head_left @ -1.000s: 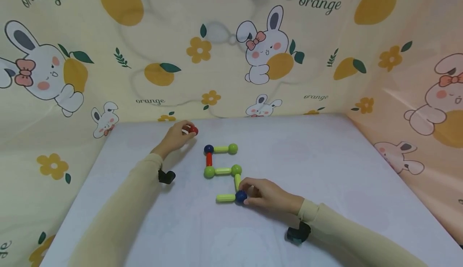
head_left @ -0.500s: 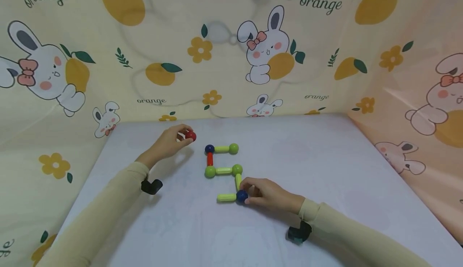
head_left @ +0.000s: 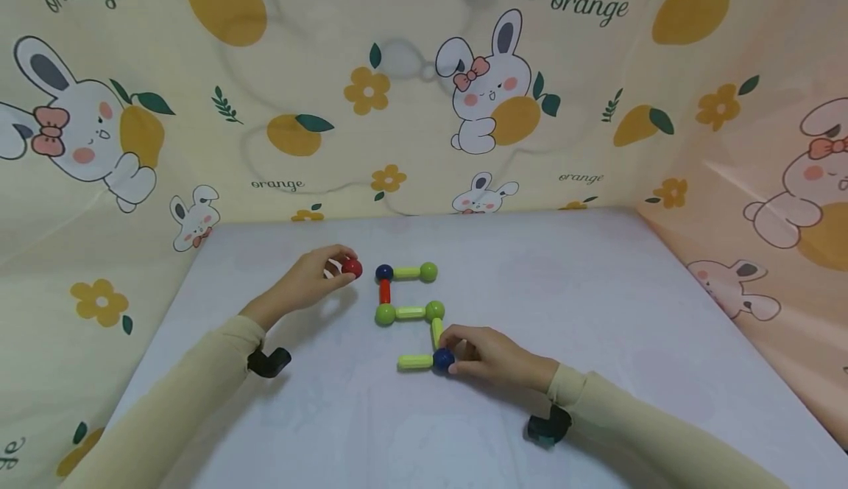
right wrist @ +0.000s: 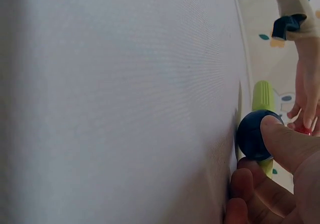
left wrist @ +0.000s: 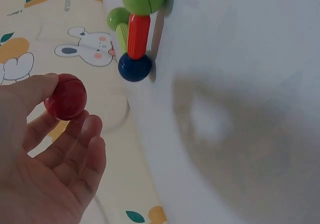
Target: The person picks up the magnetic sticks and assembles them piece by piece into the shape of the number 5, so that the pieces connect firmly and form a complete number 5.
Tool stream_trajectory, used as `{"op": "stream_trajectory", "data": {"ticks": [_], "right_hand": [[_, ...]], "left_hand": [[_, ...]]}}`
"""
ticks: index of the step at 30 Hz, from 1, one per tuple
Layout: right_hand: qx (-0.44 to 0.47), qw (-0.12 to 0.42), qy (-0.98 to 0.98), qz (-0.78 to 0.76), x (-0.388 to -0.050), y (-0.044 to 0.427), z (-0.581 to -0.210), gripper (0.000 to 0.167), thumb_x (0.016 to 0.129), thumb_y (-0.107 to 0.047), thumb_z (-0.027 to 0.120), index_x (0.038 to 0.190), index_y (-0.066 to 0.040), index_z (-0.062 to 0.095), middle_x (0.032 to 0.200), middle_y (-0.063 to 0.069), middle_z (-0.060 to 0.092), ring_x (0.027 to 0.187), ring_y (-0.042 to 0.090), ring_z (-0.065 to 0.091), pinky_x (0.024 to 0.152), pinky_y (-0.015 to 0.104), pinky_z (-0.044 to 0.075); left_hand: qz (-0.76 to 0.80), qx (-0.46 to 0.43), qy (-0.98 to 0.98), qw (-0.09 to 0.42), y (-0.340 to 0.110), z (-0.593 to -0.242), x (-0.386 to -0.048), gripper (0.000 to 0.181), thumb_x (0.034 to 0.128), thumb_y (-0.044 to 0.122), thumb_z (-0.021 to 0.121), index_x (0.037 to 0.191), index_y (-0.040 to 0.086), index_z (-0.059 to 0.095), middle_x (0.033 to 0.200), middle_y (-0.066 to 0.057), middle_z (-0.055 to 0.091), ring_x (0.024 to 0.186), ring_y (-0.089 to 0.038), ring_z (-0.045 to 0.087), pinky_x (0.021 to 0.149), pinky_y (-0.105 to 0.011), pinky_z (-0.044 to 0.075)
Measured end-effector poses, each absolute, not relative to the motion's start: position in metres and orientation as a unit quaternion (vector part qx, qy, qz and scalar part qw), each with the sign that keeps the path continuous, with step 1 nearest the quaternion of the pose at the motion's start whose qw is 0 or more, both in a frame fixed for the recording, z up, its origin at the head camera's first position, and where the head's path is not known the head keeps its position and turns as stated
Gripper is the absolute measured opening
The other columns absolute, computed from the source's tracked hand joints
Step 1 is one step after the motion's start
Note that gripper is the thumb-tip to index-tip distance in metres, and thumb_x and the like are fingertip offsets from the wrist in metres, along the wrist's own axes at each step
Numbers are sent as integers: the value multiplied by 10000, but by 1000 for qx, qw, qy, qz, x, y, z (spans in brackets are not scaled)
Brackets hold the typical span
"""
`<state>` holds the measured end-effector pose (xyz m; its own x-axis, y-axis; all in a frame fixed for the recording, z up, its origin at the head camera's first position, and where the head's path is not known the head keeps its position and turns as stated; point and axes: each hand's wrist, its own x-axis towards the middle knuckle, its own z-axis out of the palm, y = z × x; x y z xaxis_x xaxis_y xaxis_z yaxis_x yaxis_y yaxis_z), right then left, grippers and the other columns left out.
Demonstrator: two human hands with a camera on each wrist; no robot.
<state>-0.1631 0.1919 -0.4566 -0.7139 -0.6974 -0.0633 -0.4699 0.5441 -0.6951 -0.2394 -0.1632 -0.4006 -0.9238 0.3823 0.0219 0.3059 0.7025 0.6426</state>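
My left hand (head_left: pixel 298 283) pinches a red ball (head_left: pixel 352 268) between thumb and fingertips, held above the table left of a zigzag chain of balls and rods. In the left wrist view the red ball (left wrist: pixel 66 99) is apart from the chain. At the chain's far left corner sits a dark blue ball (head_left: pixel 384 273), joined to a red rod (head_left: pixel 385 292) and a light green rod (head_left: pixel 406 273). My right hand (head_left: pixel 497 356) grips another dark blue ball (head_left: pixel 442 361) at the near corner. From it a light green rod (head_left: pixel 415 362) points left; my fingers partly cover the upright rod.
Green balls cap the chain's far right end (head_left: pixel 428 272) and both middle corners, the left green ball (head_left: pixel 385 314) and right green ball (head_left: pixel 434 311). A white table (head_left: pixel 596 312) lies underneath. A printed cloth (head_left: pixel 411 128) with rabbits surrounds it.
My left hand has brought the red ball nearer, down from the table's far side to about level with the chain's far row. My right hand stays on the near dark blue ball.
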Motion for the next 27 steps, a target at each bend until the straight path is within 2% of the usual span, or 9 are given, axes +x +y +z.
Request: {"op": "stream_trajectory", "data": {"ticks": [7,27], "right_hand": [[-337,166,863,-337,-162,193,-459,333,946,-266,718,1252,-199,603,1086,-78,677,758,6,559,701,200,507],[-333,168,867,-332,-163,193,-461,336,946,-275,718,1255,-218,600,1109,-81,676,771,13,567,704,209,513]], "left_hand": [[343,219,912,58,-159,-402,-223,362,957,158,690,1294,52,607,1147,-107,687,981,-230,636,797,-320,530],[338,267,896,112,-140,-412,-192,341,934,148,724,1255,79,634,1123,-29,689,976,-162,622,795,-266,533]]}}
